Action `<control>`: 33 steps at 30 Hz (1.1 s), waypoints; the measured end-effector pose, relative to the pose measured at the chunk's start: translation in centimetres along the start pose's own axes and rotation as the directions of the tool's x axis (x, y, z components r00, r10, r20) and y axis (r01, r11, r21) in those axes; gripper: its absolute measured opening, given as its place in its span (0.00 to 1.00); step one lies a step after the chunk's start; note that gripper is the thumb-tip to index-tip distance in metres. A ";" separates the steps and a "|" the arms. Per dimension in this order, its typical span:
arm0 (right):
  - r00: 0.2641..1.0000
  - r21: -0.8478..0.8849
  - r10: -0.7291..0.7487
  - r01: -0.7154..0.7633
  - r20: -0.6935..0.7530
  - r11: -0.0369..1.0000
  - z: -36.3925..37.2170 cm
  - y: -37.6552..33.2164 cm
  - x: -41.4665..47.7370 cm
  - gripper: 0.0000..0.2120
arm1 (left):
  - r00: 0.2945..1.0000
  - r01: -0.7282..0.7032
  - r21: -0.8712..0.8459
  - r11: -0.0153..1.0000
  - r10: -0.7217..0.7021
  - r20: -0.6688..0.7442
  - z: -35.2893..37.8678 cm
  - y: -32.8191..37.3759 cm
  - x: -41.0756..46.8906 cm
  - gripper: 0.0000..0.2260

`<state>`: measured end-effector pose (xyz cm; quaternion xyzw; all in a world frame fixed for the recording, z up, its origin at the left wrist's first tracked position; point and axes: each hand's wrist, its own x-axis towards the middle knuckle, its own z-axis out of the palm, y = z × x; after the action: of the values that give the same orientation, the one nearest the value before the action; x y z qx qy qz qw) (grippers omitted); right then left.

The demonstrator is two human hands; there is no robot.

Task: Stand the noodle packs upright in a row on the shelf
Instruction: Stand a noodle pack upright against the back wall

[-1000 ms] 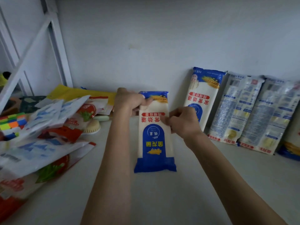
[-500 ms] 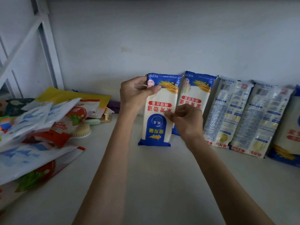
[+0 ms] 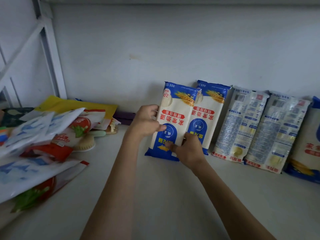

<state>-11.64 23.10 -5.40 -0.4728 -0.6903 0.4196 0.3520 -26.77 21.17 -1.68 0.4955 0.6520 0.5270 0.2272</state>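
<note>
A blue-and-white noodle pack (image 3: pixel 174 116) stands on end on the shelf (image 3: pixel 155 196), leaning back toward the wall, its print upside down. My left hand (image 3: pixel 147 122) grips its left edge at mid-height. My right hand (image 3: pixel 188 149) holds its lower right corner. It overlaps a second identical pack (image 3: pixel 207 110) just to its right. Further right, two packs (image 3: pixel 240 123) (image 3: pixel 275 132) lean on the wall with their printed backs showing, and another blue-and-white pack (image 3: pixel 310 144) is cut off by the frame edge.
A loose pile of red, white and blue bags (image 3: pixel 34 144) covers the shelf's left side, with a yellow bag (image 3: pixel 76 106) and a brush (image 3: pixel 86 142) behind it. A white metal upright and diagonal brace (image 3: pixel 50 54) stand at the far left. The wall (image 3: pixel 173 49) backs the shelf.
Both hands carried the pack from the middle of the shelf back and to the right, tipped it upright, and set it against the wall beside the row. My hands slid lower on it.
</note>
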 end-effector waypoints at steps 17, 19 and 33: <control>0.969 -0.184 -0.012 -0.034 -0.245 0.982 3.1 0.0 5.1 0.13 | 0.976 0.148 0.130 0.981 -0.123 -0.181 3.5 -5.5 3.1 0.18; 0.970 -0.235 -0.026 -0.033 -0.243 0.971 2.7 -0.3 5.4 0.13 | 0.968 0.130 0.119 0.984 -0.100 -0.228 4.4 -5.7 3.2 0.19; 0.990 -0.224 -0.038 0.007 -0.135 0.975 -1.1 -3.4 3.4 0.09 | 0.940 -0.002 0.065 0.998 0.024 -0.340 6.3 -5.8 3.0 0.17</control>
<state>-12.88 25.90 -1.55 -0.5293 -0.7122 0.3018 0.3486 -25.19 27.03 -8.41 0.4080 0.6948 0.5851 0.0914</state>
